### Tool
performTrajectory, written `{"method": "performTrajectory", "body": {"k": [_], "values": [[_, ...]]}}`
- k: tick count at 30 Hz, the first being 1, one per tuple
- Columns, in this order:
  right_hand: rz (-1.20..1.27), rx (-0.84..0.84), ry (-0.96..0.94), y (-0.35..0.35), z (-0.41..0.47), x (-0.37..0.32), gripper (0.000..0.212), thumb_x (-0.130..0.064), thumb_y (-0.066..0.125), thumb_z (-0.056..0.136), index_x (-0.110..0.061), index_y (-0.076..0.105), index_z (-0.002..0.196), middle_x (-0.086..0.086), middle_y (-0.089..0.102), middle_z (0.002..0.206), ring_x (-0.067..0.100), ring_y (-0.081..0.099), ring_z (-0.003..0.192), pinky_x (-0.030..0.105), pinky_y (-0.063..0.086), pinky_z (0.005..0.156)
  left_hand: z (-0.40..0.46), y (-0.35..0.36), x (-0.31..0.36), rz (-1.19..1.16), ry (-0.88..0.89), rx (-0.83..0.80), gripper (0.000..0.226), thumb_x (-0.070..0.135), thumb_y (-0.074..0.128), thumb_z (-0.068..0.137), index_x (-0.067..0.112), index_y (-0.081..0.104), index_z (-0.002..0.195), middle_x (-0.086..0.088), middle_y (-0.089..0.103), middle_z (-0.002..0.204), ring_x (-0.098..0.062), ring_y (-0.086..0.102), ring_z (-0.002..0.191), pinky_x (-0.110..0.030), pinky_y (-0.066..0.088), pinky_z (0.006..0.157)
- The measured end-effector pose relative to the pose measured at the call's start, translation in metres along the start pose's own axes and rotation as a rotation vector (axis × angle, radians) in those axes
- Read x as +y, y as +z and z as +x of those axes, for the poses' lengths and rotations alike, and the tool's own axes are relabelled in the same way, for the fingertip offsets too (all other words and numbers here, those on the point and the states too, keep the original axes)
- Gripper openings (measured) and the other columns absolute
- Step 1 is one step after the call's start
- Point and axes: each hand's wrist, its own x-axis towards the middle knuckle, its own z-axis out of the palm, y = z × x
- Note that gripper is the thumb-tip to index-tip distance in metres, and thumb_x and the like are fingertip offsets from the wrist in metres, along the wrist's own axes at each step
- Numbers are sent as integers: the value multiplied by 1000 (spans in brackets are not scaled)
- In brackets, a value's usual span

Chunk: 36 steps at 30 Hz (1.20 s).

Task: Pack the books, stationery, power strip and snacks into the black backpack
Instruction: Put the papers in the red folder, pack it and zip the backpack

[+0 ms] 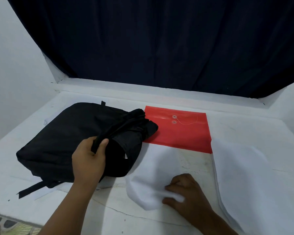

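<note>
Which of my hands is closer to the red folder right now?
Left, by a small margin. The left hand grips the black backpack's strap just left of the red folder. The right hand pinches a white cloth further in front of it.

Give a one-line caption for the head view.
Left hand grips the backpack strap, right hand pinches a white cloth; a red folder lies behind.

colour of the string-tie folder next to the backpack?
Red folder, translucent plastic, clearest in the head view.
</note>
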Motion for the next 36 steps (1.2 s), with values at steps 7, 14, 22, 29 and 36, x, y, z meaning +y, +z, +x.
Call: {"method": "performTrajectory", "body": {"k": [7, 14, 22, 29, 36], "values": [[88, 43, -39, -82, -8, 29, 35, -60, 69, 75, -32, 77, 94, -30, 50, 117, -5, 47, 115, 3, 32, 96, -32, 27, 26, 206, -63, -100, 25, 46, 71, 78, 29, 74, 96, 7, 72, 94, -28, 64, 98, -50, 48, 94], [115, 211, -193, -173, -30, 69, 26, -48, 77, 77, -25, 78, 90, -12, 63, 107, 8, 58, 109, 24, 49, 89, -93, 81, 86, 303, 8, -193, 47, 41, 64, 67, 34, 67, 113, 6, 61, 121, -28, 48, 124, -55, 33, 106], [126, 412, -301, -232, -78, 135, 32, -35, 89, 72, -11, 78, 90, 4, 69, 104, 27, 62, 112, 38, 51, 93, -169, 154, 140, 107, -253, -258, 58, 75, 46, 75, 23, 67, 91, -3, 65, 96, -30, 59, 95, -46, 48, 84], [129, 276, -228, -225, -129, 202, 43, -47, 86, 73, -16, 75, 101, -3, 64, 113, 21, 56, 122, 32, 48, 99, -205, 192, 187, -341, -699, -485, 45, 16, 78, 84, 23, 49, 119, -13, 73, 96, -30, 72, 82, -38, 59, 71], [95, 339, 106, -213, -152, 238, 36, -55, 62, 88, -25, 72, 104, -18, 61, 113, 5, 56, 114, 29, 47, 97, -221, 224, 193, -152, -311, -373, 31, 9, 67, 90, 29, 54, 110, 6, 72, 89, -14, 68, 81, -21, 45, 64]]}}
